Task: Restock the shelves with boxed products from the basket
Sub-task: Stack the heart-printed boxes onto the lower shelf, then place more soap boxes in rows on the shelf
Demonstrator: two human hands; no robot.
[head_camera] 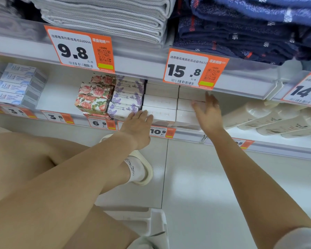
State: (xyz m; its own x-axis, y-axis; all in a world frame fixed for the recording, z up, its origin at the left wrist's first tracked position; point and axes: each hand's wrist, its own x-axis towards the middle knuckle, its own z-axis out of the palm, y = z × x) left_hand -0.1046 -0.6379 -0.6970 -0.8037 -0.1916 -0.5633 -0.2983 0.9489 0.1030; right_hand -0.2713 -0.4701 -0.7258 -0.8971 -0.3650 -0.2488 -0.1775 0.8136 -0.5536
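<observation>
Both hands reach into the lower shelf [187, 136] at the stacks of plain white boxes [160, 102]. The left hand [136, 123] lies flat, palm down, fingers straight and close together, fingertips resting on the near left edge of the lowest white box in the left stack. It holds nothing. The right hand [207, 109] stands on edge with fingers extended and slightly spread, the palm facing left against the right-hand stack of white boxes; the fingertips appear to touch the box faces, though contact along the palm cannot be confirmed. It grips nothing. A thin ring shows on one finger.

The white boxes sit in two stacks side by side, three high where visible, just above the 10.9 price tag [158, 131]. Directly to their left are lavender-print boxes [127, 99], and left of those, rose-print boxes [92, 99]. Further left, well apart, stands a stack of pale blue boxes [16, 85]. To the right of the white boxes lie cream-coloured bottles [262, 115] on their sides.

The upper shelf carries folded grey towels [104, 17] and dark blue towels [241, 29], with price tags reading 9.8 [74, 51] and 15.8 [185, 71]. A white basket [151, 225] rim shows near the bottom, on the floor; its contents are not visible.
</observation>
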